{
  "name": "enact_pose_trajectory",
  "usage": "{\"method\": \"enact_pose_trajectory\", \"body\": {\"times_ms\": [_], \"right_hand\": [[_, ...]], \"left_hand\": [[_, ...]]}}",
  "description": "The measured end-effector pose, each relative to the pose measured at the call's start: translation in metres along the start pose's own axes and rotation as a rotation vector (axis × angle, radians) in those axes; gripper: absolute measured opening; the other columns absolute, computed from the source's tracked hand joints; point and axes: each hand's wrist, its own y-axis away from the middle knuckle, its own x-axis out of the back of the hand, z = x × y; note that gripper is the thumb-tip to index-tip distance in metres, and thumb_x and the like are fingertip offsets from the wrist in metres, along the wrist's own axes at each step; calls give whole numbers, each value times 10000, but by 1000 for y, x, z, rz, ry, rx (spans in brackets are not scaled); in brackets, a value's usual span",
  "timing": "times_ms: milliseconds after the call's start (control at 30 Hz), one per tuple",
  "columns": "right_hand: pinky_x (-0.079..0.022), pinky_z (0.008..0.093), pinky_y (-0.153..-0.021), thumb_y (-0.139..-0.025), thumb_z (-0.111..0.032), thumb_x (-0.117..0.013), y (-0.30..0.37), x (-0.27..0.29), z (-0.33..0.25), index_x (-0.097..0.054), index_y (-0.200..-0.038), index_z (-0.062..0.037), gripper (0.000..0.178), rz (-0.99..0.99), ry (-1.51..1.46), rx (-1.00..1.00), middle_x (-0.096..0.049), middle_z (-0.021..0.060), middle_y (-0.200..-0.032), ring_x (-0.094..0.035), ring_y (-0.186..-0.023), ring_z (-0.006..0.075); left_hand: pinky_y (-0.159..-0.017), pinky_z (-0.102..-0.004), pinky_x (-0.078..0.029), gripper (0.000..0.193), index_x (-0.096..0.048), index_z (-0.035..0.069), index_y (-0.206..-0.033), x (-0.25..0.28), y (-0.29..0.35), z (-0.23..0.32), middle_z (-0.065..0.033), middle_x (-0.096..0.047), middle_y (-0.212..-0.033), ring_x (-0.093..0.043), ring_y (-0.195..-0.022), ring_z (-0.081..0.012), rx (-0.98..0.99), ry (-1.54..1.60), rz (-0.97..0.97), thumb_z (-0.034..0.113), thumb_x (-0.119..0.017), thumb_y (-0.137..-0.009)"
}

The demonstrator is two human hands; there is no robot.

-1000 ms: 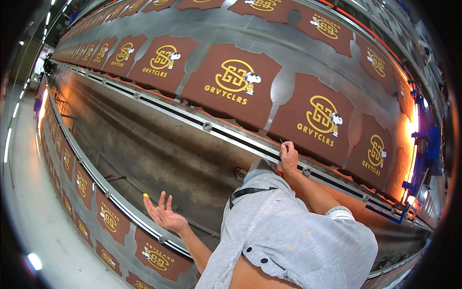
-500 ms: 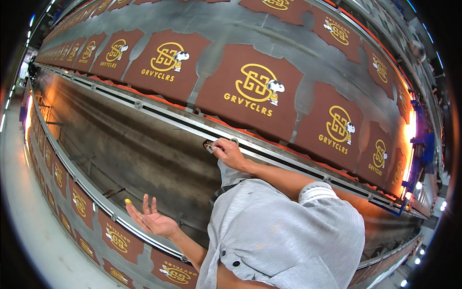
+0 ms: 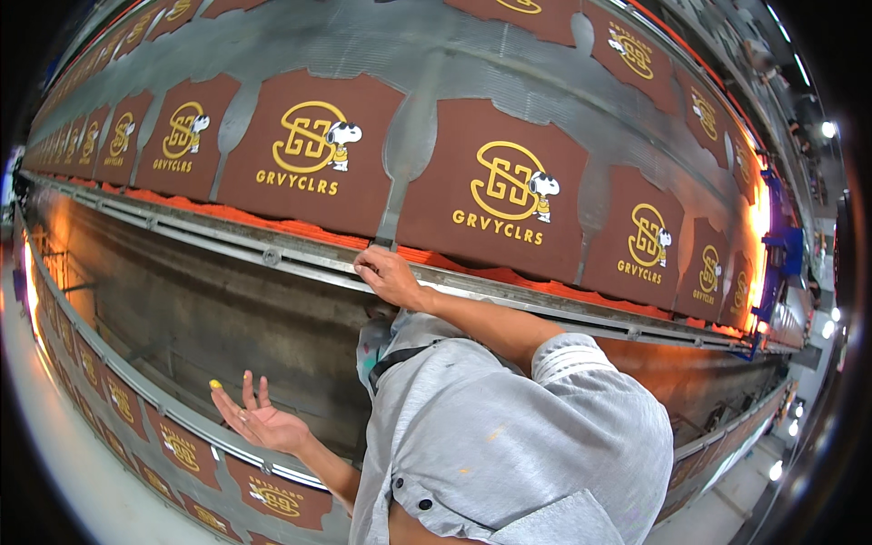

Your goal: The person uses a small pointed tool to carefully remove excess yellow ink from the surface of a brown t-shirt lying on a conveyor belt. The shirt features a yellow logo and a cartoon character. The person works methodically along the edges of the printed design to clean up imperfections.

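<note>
My left hand [image 3: 263,423] hangs low over the aisle with its palm upturned and fingers spread, holding nothing. A yellow smear shows on one fingertip. My right hand [image 3: 391,277] is curled in front of the metal rail [image 3: 300,259] of the long printing table. Whether it touches the rail I cannot tell, and its inner side is hidden. Just beyond it, on the grey tabletop [image 3: 413,150], lie flat brown garment panels [image 3: 309,150] in rows. Each bears a yellow emblem, lettering and a white cartoon dog. Another brown panel [image 3: 495,182] is right of that hand.
A second long table with brown panels [image 3: 182,445] runs behind my left hand. Between both tables lies a dark aisle floor [image 3: 209,282]. Bright orange heat glows beside a blue-framed unit [image 3: 783,250] at the right. Orange edging [image 3: 454,265] follows the near table's side.
My view has shifted along the table, and its panels sit elsewhere in the picture. The right hand has moved left in view, its fingers still curled. The left hand stays spread.
</note>
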Motion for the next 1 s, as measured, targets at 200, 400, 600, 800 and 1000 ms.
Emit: {"method": "enact_pose_trajectory", "body": {"times_ms": [200,400,600,800,1000], "right_hand": [[-480,347,-659,-900,-89,-682,18,40,5,-707,-943,-37,72,317,125,-135,-601,89,-853,-594,-727,219],[-449,262,-573,-933,-46,-674,82,102,6,-729,-997,0,96,712,83,-496,-590,32,-819,-566,-632,95],[-470,256,-597,-943,5,-630,113,146,19,-719,-1031,12,125,774,204,-549,-613,46,-863,-589,-667,103],[-479,247,-610,-911,42,-669,86,190,68,-692,-986,32,79,751,147,-476,-608,49,-876,-575,-711,89],[-493,268,-626,-839,80,-696,-15,228,112,-686,-916,15,102,569,274,-113,-614,94,-869,-596,-755,155]], "left_hand": [[-872,-408,-595,690,-292,-40,-1539,-70,-57,-41,-203,-313,-1611,-638,-1154,-379,101,211,-398,255,-565,-978],[-894,-407,-587,686,-271,-60,-1542,-162,-80,-84,-216,-304,-1613,-647,-1152,-342,200,306,-846,78,-589,-950],[-998,-403,-549,764,-227,-63,-1557,-252,-54,-114,-220,-274,-1628,-652,-1177,-308,106,369,-1032,-166,-499,-850],[-1009,-435,-547,835,-271,-13,-1554,-345,19,-181,-239,-240,-1633,-673,-1141,-315,83,406,-1068,-240,-545,-799],[-986,-380,-570,795,-215,-86,-1537,-414,67,-242,-271,-233,-1623,-678,-1136,-275,-62,212,-1053,-250,-535,-829]]}}
